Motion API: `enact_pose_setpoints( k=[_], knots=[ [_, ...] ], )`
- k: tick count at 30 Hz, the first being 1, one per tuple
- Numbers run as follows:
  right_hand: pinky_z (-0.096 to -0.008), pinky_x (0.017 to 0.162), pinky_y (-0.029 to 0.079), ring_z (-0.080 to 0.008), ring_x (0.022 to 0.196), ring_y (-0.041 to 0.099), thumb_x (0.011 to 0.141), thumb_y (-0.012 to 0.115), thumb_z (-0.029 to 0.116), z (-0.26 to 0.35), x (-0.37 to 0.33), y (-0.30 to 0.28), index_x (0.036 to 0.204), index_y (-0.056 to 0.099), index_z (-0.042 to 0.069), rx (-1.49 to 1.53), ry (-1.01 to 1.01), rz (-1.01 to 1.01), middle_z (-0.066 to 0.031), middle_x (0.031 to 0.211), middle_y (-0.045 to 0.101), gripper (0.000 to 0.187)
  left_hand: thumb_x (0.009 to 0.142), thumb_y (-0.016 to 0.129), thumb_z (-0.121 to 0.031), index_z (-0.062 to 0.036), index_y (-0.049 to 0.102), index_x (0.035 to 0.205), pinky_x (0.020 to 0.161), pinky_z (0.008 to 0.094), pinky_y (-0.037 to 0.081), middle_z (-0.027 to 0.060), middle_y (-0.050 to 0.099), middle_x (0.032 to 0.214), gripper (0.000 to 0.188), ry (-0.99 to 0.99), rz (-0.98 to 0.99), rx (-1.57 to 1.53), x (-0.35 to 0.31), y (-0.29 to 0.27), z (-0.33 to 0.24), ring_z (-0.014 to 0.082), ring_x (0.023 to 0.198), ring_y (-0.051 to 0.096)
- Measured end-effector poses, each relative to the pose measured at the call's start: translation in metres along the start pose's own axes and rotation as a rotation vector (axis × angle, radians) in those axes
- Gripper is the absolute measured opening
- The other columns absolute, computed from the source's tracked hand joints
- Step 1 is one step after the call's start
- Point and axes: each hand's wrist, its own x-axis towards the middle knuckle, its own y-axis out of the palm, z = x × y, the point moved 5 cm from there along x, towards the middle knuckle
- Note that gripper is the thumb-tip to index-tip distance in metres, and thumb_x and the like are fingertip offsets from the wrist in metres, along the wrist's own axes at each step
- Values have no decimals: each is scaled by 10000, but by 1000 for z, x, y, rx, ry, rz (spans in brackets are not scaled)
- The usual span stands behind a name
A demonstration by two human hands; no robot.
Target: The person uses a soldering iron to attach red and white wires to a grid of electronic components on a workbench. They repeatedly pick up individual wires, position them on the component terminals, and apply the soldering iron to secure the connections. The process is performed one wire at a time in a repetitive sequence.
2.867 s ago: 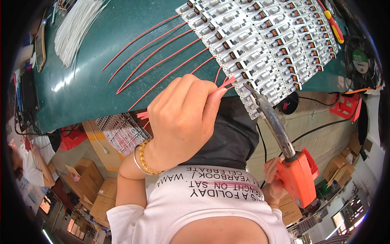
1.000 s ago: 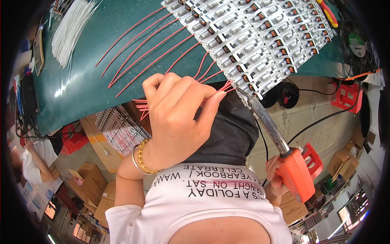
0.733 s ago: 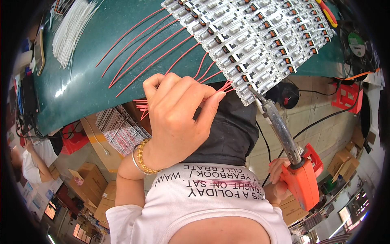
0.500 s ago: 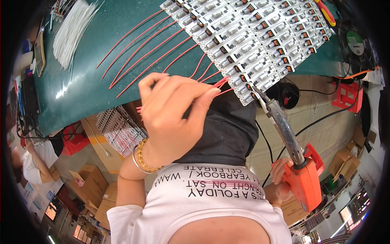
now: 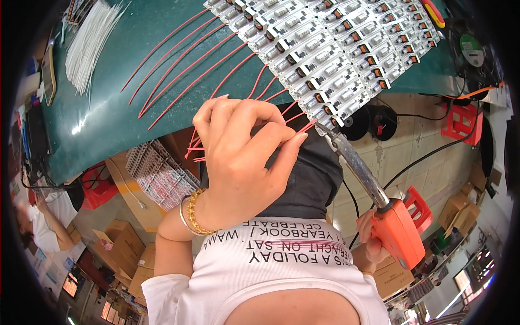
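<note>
My left hand [image 5: 244,157] pinches thin red wires [image 5: 306,127] between thumb and forefinger, their ends at the near corner of a panel of white circuit boards [image 5: 346,59]. Around the orange grip of a soldering gun [image 5: 398,233] my right hand [image 5: 371,238] is closed, partly hidden by the tool. The metal tip points up and left, reaching that near corner beside the wire ends. Whether the tip touches the board I cannot tell. Several more red wires [image 5: 179,70] run from the panel's left edge across the green tabletop [image 5: 103,141].
A bundle of white wires [image 5: 92,49] lies at the far left. A red-yellow handled tool [image 5: 433,13] and a dark fan [image 5: 471,54] are at the far right. Below the table edge are stacked boards [image 5: 160,173], red stools [image 5: 461,122] and cartons [image 5: 119,246]. Another person [image 5: 51,222] sits at left.
My left hand has shifted slightly right, and the wire it pinches now meets the panel's last near corner. The soldering tip has moved left and down to there. The panel has slid slightly left.
</note>
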Motion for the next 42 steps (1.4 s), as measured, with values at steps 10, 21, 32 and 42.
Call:
enact_pose_setpoints(
  k=[10, 21, 32, 42],
  knots=[
    [-278, 471, 393, -132, 439, 447, 816, 644, 612, 7, 7, 2, 711, 515, 64, -121, 39, 89, 27, 514, 455, 573, 677, 797, -78, -85, 665, 718, 890, 396, 329, 7, 589, 827, 138, 11, -12, 37, -3, 2, -1, 194, 788, 521],
    [-274, 480, 394, -143, 468, 478, 787, 673, 611, 3, -5, -2, 636, 493, 84, -95, 80, 20, 3, 522, 477, 577, 664, 807, -108, -71, 699, 791, 874, 425, 382, 19, 631, 838, 170, 46, -144, -66, -1, -8, 5, 200, 752, 560],
    [-261, 430, 385, -140, 430, 473, 777, 739, 528, 13, 16, 13, 613, 529, 50, 327, 82, -7, -7, 517, 488, 547, 721, 772, -39, -71, 670, 722, 763, 341, 328, 8, 574, 656, 107, -22, 40, -138, -10, 3, -5, 161, 625, 514],
    [-263, 497, 461, -167, 486, 543, 710, 789, 508, -2, -1, -4, 703, 600, -34, 97, 47, 57, -44, 587, 560, 573, 699, 773, -31, -76, 665, 706, 767, 343, 327, 11, 563, 647, 117, 17, -2, -84, -11, 8, -6, 173, 631, 512]
  ],
)
